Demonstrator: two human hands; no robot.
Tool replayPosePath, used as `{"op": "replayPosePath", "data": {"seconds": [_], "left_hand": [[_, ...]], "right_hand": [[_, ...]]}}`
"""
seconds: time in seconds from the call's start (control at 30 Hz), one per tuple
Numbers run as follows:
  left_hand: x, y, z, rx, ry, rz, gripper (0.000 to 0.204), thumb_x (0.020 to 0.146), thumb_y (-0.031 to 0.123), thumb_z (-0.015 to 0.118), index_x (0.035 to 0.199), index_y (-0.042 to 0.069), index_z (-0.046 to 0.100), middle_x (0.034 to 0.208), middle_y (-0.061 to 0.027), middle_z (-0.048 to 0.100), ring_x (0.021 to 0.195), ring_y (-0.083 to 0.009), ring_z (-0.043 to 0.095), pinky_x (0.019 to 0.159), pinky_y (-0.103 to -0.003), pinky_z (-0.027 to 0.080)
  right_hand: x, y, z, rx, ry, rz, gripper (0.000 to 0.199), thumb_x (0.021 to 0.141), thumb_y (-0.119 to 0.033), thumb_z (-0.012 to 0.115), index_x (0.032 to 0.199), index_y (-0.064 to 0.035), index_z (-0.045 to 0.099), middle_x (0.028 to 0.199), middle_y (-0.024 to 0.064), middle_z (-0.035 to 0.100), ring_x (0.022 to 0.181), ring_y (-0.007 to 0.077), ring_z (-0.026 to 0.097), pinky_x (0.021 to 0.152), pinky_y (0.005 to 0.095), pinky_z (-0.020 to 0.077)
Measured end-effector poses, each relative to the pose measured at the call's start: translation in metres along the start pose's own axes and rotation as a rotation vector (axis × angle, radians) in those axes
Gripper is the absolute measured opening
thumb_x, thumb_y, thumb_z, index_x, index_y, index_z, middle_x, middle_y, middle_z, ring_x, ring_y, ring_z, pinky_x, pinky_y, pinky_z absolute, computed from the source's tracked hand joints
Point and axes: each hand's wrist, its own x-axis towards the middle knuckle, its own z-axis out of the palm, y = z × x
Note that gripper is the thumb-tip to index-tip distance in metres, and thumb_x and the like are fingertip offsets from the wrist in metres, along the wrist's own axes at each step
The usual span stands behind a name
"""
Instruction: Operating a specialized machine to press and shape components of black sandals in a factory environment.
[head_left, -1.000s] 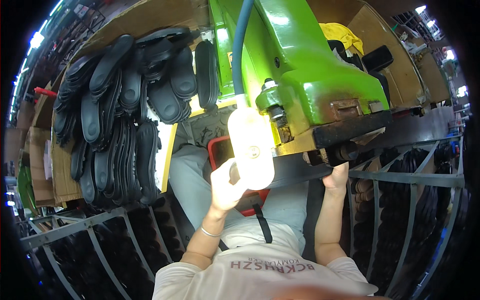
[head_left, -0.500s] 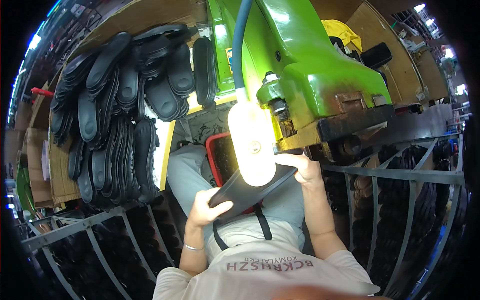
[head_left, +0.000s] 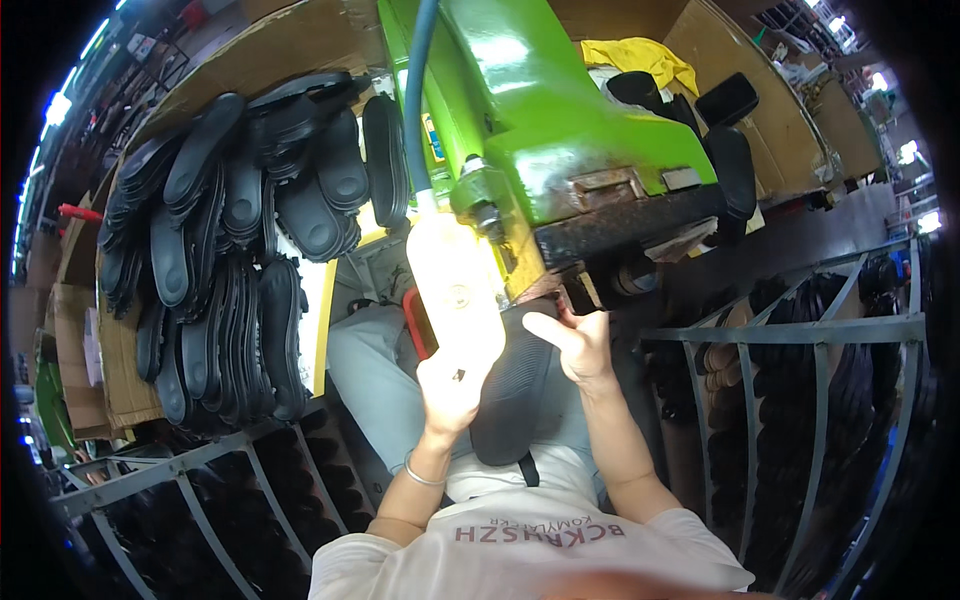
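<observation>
The left forearm (head_left: pixel 422 482) and right forearm (head_left: pixel 624 440) reach up and inward from bent elbows, in front of the torso (head_left: pixel 525 545). The left hand (head_left: pixel 452 390) sits lower, its fingers largely lost in glare. The right hand (head_left: pixel 580 345) angles inward, thumb (head_left: pixel 545 329) stretched leftward, its other fingers bent and partly hidden.

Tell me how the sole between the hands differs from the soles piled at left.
The central sole shows fine ridges; the piled soles show mostly smooth faces. The right hand touches the central sole; no hand touches the piled soles. All are black and elongated.
</observation>
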Motion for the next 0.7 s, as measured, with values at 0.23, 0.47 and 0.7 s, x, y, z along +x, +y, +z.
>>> {"op": "replayPosePath", "data": {"seconds": [0.23,0.47,0.7], "left_hand": [[0.025,0.005,0.017,0.234,-0.101,0.103,0.020,0.081,0.012,0.068,0.096,-0.001,0.065,0.082,-0.0083,0.066,0.075,-0.0138,0.061,0.069,-0.026,0.047],[0.015,-0.012,0.032,0.125,-0.040,0.050,0.022,0.082,0.007,0.067,0.102,-0.002,0.063,0.088,-0.0076,0.066,0.079,-0.0129,0.061,0.070,-0.025,0.048],[0.014,-0.003,0.031,0.270,-0.040,0.126,0.026,0.079,0.003,0.069,0.103,-0.004,0.061,0.088,-0.0060,0.064,0.078,-0.0100,0.058,0.071,-0.023,0.047]], "right_hand": [[-0.015,0.019,-0.008,-0.050,0.100,-0.037,0.027,0.079,0.002,0.066,0.101,0.0020,0.051,0.101,0.0109,0.061,0.088,0.0131,0.060,0.080,0.0263,0.0483],[-0.122,0.046,-0.073,-0.292,-0.044,0.470,0.046,0.069,-0.010,0.077,0.109,0.0042,0.060,0.100,0.0113,0.065,0.095,0.0177,0.060,0.085,0.0308,0.0473],[-0.086,-0.009,-0.123,-0.012,0.571,0.050,0.059,0.072,0.003,0.065,0.126,0.0067,0.041,0.110,0.0142,0.055,0.097,0.0208,0.058,0.085,0.0301,0.0484]]}}
